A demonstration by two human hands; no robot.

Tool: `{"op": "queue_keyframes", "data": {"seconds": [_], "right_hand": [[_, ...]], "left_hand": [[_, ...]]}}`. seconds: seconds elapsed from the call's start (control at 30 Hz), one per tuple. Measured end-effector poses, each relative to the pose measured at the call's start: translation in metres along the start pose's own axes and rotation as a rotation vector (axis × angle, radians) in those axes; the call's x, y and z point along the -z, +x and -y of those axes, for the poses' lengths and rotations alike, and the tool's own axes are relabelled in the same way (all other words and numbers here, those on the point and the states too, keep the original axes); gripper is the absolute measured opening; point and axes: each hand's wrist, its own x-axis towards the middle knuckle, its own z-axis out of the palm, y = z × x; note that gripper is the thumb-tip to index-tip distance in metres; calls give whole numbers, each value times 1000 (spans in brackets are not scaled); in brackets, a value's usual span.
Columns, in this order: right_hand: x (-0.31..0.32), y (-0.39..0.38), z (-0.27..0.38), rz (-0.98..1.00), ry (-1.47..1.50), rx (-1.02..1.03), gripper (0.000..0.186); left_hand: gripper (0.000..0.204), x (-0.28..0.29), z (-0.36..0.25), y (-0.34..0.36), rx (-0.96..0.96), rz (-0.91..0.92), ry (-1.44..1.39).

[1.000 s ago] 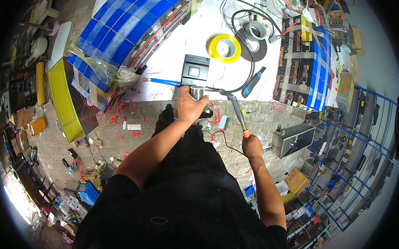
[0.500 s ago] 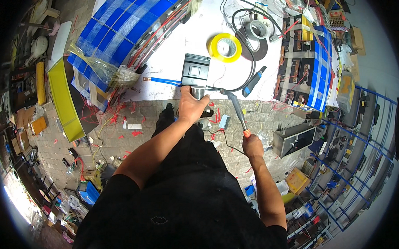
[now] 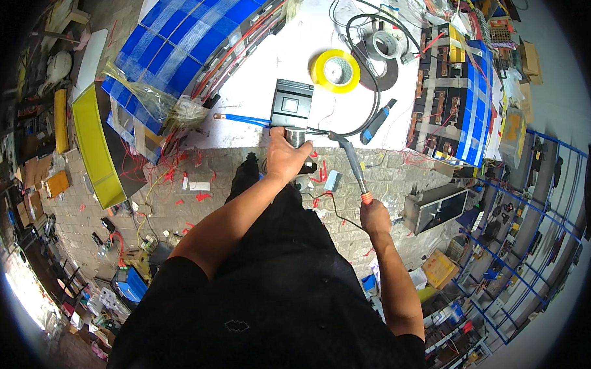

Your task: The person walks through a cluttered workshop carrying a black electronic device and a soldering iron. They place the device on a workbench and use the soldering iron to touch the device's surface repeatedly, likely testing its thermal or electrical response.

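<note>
Soldering iron at the front edge of the desk, tip end by the edge and handle out over the brick floor: I have it gripped in the right hand, fingers wrapped around the handle. The left hand, well apart from the right, has finger and thumb on either side of a shiny metal cylinder at the same edge.

By my reading, this is mid-work. The iron's tip is up near the end of a black cable, but from here I can't tell whether they touch or whether any solder has melted. Done, as far as I can see: the blue leads carry a copper lug at their far end. Left, I'd judge: the spot by the tip, where no finished joint shows.

My count, working outward: one iron, one cylinder, one black box just beyond the left hand, one yellow tape roll, one grey tape roll, one dark disc partly under it, one blue-and-black knife, and two blue-wrapped battery packs, one at left, one at right; the blue leads are too close together to count
</note>
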Motion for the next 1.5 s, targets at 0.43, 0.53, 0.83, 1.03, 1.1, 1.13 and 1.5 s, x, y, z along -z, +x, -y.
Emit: {"op": "queue_keyframes", "data": {"seconds": [0.43, 0.53, 0.83, 1.03, 1.1, 1.13, 1.5], "right_hand": [[8, -6, 5, 8, 0, -10, 41], [9, -6, 5, 11, -4, -4, 41], [12, -8, 8, 21, 4, -10, 41], [7, -5, 4, 20, -6, -9, 41], [7, -4, 4, 18, -4, -16, 41], [7, -4, 4, 16, 2, -19, 41], [6, -4, 3, 8, -14, 6, 39]], "left_hand": [[64, 0, -7, 0, 52, 26, 56], [63, -3, -1, 1, 19, 14, 17], [63, -1, -5, 0, 34, 29, 29], [63, -5, 0, 2, 33, 37, 1], [63, -7, 3, 2, 17, 23, 18], [63, -8, 4, 2, 9, 15, 26], [61, -8, -4, 1, 23, 8, 47]]}}
